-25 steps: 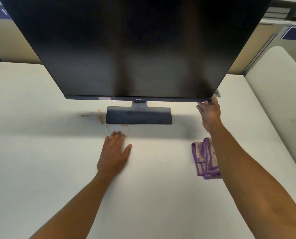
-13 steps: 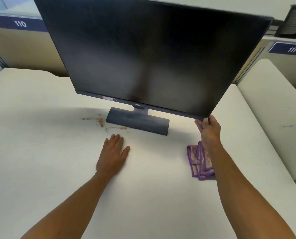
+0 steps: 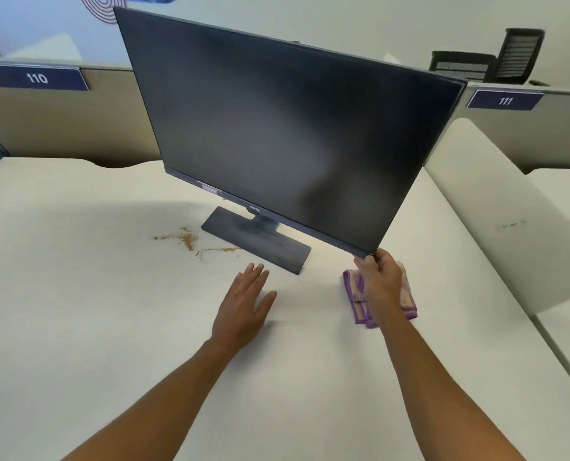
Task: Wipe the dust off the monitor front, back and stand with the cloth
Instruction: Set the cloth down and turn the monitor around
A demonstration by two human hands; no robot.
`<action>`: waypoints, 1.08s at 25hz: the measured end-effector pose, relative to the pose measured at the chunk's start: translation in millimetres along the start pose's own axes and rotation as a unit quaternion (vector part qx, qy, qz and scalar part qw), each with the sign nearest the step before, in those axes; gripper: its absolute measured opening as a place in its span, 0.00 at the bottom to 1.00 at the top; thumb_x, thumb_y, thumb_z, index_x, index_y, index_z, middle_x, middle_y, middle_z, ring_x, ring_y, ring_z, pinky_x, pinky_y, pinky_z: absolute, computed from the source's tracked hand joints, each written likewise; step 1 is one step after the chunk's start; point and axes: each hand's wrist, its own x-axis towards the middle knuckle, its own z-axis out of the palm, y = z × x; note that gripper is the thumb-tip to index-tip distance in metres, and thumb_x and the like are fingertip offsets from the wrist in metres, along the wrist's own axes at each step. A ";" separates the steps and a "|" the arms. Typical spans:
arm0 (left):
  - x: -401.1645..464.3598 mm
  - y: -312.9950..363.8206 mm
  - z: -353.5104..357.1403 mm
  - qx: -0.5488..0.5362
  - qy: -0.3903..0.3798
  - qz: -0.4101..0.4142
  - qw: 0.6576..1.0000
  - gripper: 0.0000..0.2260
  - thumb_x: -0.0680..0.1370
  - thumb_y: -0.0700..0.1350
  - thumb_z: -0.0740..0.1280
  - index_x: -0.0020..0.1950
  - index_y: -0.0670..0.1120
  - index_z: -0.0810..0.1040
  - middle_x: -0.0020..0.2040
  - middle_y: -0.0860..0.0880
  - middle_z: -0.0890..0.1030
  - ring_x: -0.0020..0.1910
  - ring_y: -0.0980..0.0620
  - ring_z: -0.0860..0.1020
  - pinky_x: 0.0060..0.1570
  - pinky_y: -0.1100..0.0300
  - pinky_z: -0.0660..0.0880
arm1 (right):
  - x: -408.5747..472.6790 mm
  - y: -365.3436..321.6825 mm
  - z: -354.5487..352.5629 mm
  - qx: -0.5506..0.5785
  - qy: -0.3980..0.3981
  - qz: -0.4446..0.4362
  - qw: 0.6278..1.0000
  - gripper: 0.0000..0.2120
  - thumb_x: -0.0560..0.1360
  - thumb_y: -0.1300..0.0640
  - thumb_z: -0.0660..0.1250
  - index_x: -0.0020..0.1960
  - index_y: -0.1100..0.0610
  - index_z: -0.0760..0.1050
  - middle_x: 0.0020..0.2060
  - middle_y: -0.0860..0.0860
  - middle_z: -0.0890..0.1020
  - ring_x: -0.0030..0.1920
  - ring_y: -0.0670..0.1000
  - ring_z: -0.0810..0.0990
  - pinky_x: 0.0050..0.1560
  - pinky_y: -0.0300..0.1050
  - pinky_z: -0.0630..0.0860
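The white desk is carrying a dark BenQ monitor, which is standing on its flat stand with its screen facing the person. The right hand is pinching the monitor's lower right corner. The left hand is lying flat on the desk, fingers straight and slightly spread. The folded purple-edged cloth is lying on the desk, partly hidden under the right wrist. Brown crumbs are lying just left of the stand.
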 end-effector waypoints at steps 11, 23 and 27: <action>-33.1 91.7 10.4 -0.101 -0.051 0.060 0.992 0.27 0.78 0.63 0.54 0.77 0.58 0.59 0.74 0.63 0.55 0.75 0.60 0.58 0.70 0.60 0.58 | -78.2 6.7 9.6 0.103 0.017 0.036 0.994 0.07 0.79 0.54 0.66 0.57 0.49 0.75 0.46 0.41 0.80 0.51 0.50 0.79 0.44 0.32 0.73; -61.6 111.8 9.3 -0.245 0.050 -0.017 0.968 0.19 0.78 0.49 0.68 0.68 0.48 0.76 0.63 0.52 0.80 0.62 0.55 0.77 0.63 0.56 0.75 | -141.9 19.7 12.9 0.150 -0.071 -0.019 0.986 0.12 0.77 0.62 0.68 0.59 0.52 0.78 0.48 0.40 0.85 0.52 0.44 0.83 0.53 0.42 0.80; -77.0 99.9 2.8 -0.263 0.089 -0.030 0.960 0.16 0.75 0.48 0.73 0.63 0.50 0.79 0.57 0.56 0.81 0.55 0.58 0.79 0.58 0.62 0.76 | -159.7 19.4 17.7 0.141 -0.086 -0.020 0.986 0.15 0.77 0.66 0.67 0.56 0.48 0.80 0.47 0.40 0.85 0.51 0.43 0.83 0.53 0.40 0.80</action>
